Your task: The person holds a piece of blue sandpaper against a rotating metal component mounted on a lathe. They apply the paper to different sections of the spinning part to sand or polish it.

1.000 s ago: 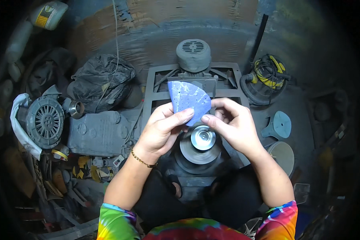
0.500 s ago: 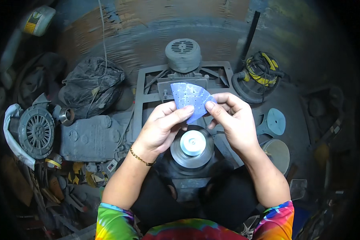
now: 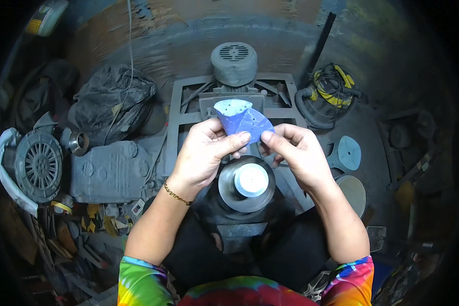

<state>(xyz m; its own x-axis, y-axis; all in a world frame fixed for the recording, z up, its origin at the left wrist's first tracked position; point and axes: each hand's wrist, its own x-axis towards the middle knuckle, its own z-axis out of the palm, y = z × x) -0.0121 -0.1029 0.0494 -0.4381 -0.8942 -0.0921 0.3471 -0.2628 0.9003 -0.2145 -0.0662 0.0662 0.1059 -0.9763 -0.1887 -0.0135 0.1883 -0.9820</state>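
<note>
Between both hands I hold a blue sanding disc (image 3: 250, 125), dotted with small holes and folded into a wedge. Its upper left part curls up and shows a paler face. My left hand (image 3: 201, 153) pinches the lower left edge between thumb and fingers. The right side is gripped by my right hand (image 3: 297, 151), its thumb lying on the disc. Just below my hands stands a round metal spindle with a pale cap (image 3: 251, 179), set on a wider shiny plate (image 3: 234, 202).
A dusty electric motor (image 3: 234, 64) sits on a metal frame (image 3: 183, 84) ahead. At left lie a finned blower (image 3: 39, 162), a grey casting (image 3: 107, 173) and a black plastic bag (image 3: 115, 99). To the right are a yellow-and-black vacuum (image 3: 334, 92), a pale blue stool (image 3: 348, 153) and a round bucket (image 3: 352, 194).
The disc, a flat fan before, now has its upper left part curled over and its right part folded lower. My two thumbs have come closer together.
</note>
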